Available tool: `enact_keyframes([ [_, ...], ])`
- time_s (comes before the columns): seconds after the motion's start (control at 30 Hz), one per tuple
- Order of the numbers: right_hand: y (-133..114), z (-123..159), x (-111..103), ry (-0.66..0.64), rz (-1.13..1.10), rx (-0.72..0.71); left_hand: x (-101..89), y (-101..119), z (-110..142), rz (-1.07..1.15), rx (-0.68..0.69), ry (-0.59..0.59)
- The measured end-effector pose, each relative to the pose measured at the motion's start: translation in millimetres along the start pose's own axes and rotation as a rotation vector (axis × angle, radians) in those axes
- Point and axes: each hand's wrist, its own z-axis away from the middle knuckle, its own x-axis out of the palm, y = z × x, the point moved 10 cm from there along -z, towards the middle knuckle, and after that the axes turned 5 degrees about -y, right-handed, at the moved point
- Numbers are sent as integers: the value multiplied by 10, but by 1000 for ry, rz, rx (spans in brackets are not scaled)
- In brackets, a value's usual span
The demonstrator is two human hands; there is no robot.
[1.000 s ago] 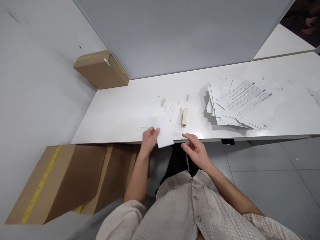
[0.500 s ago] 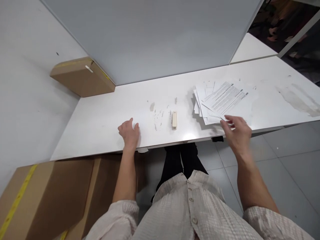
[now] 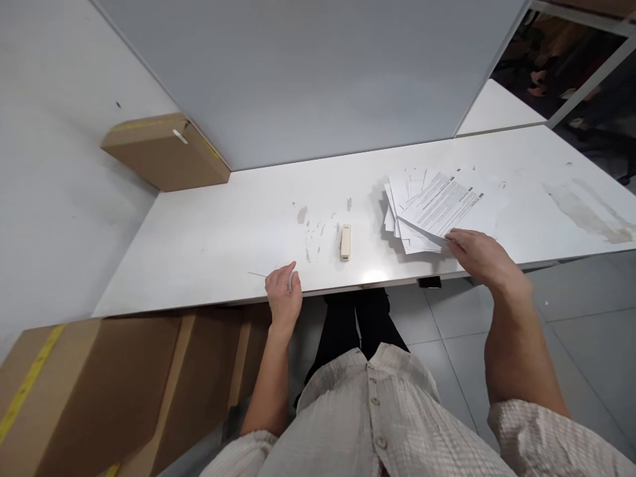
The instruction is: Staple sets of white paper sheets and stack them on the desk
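Observation:
My left hand (image 3: 284, 298) is at the near edge of the white table, its fingers closed on what looks like a white sheet of paper. Only a thin edge of that sheet and a bit between the fingers stand out against the white surface. Further right, my right hand (image 3: 479, 255) pinches the near corner of the top printed sheet (image 3: 440, 205), which is slightly raised. Under it a loose, fanned pile of papers (image 3: 415, 244) lies on the table. A small cream stapler (image 3: 346, 242) rests between the hands, touched by neither.
A flat cardboard box (image 3: 166, 152) leans at the back left corner of the white table (image 3: 209, 225). Large cardboard boxes (image 3: 134, 371) stand below on the left. A grey panel (image 3: 318, 79) rises along the back. A dark object (image 3: 430, 282) shows under the front edge.
My left hand has moved right and nearer to me, and its fingers have closed on paper. My right hand has turned and taken hold of the top sheet's corner.

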Motion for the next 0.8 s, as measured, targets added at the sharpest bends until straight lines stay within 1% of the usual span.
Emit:
enact_keyframes([
  [0.07,49,22,-84,42,-46,48,1,82,-2,38,11,-3],
  [0.13,124,64,-195,147,-85,105,20,201,16,110,13,-14],
  [0.17,140,94,-256,219,-109,111,38,265,31,167,2,-24],
  [0.2,132,132,-313,298,-137,94,68,321,49,241,-26,-42],
  [0.27,34,221,-382,437,-186,4,210,395,92,458,-157,-129],
  [0.3,-46,266,-380,481,-207,-55,339,429,122,607,-257,-207],
  [0.33,-143,307,-351,505,-224,-119,507,481,165,782,-373,-311],
  [0.37,-256,342,-296,506,-232,-186,698,578,220,981,-493,-438],
  [0.43,-494,421,-148,481,-232,-317,1026,891,321,1376,-708,-709],
  [0.47,-599,466,-69,465,-222,-369,1128,1064,340,1541,-788,-823],
  [0.5,-687,511,10,442,-207,-407,1195,1212,328,1669,-842,-909],
  [0.53,-752,555,82,415,-189,-430,1243,1324,295,1758,-875,-969],
  [0.57,-796,596,145,381,-170,-439,1284,1389,251,1807,-893,-994],
  [0.6,-825,637,192,344,-156,-445,1325,1401,206,1815,-908,-981],
  [0.67,-858,711,242,253,-160,-472,1395,1309,144,1734,-926,-882],
  [0.73,-837,744,217,182,-212,-494,1409,1175,139,1606,-919,-771],
  [0.77,-783,727,167,184,-242,-476,1392,1135,151,1560,-899,-736],
  [0.8,-691,681,100,220,-260,-425,1365,1120,171,1536,-874,-717],
])
